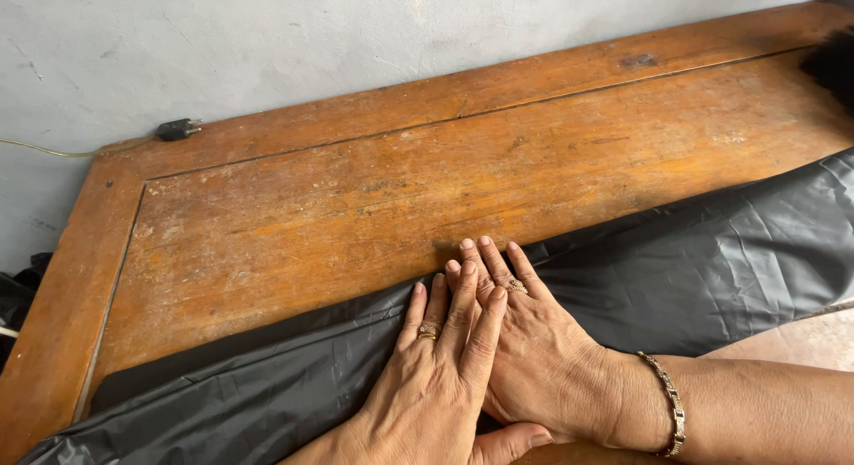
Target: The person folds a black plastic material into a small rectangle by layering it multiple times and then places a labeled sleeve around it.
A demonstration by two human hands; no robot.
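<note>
The worktop [356, 207] was a warm orange-brown wood, mottled with paler scuffs and a few dark stains, its framing border a shade deeper. The plastic sheet [712, 260] lying over it was plain glossy black, greying where light caught its creases. A gold-coloured ring sat on the left hand [436, 376], another on the right hand [538, 358], and a gold-toned link bracelet [669, 403] circled the right wrist. The wall [267, 47] was a blotchy pale grey, the plug [175, 128] black, and its cord [53, 150] yellowish.
</note>
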